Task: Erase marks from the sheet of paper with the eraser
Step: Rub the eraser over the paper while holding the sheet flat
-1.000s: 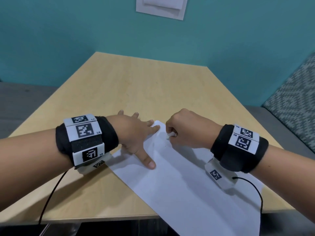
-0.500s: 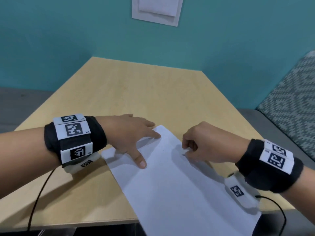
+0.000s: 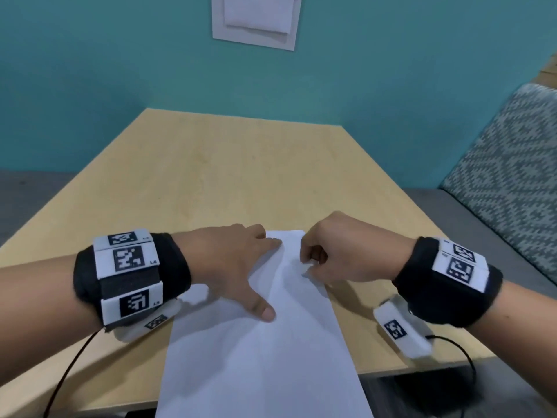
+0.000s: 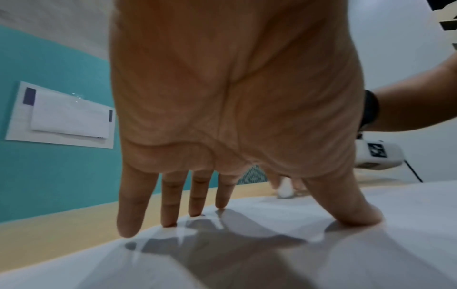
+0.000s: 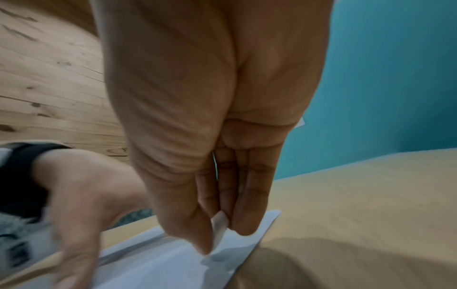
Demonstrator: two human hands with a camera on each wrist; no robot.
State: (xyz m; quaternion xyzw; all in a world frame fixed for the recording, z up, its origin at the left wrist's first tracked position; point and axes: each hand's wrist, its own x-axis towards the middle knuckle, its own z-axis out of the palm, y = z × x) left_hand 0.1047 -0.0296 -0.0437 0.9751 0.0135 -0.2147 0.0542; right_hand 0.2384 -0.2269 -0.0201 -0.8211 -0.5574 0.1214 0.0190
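Observation:
A white sheet of paper (image 3: 259, 351) lies on the wooden table (image 3: 211, 164), its near end hanging over the front edge. My left hand (image 3: 238, 267) lies spread on the sheet's far left part, straight fingers (image 4: 170, 203) and thumb pressing it flat. My right hand (image 3: 331, 254) is at the sheet's far right corner, pinching a small white eraser (image 5: 219, 228) between thumb and fingers, its lower end on the paper (image 5: 158, 262). The eraser (image 4: 284, 188) also shows small in the left wrist view. No marks are readable on the paper.
A teal wall rises behind the table with a white holder (image 3: 256, 19) of papers on it. A patterned cushioned seat (image 3: 506, 182) stands at the right. Cables (image 3: 461, 354) run from both wrist bands over the table's front edge.
The sheet has turned from slanting to nearly straight toward me. My right hand drew right, then back onto the far right corner. My left hand stays pressed on the sheet.

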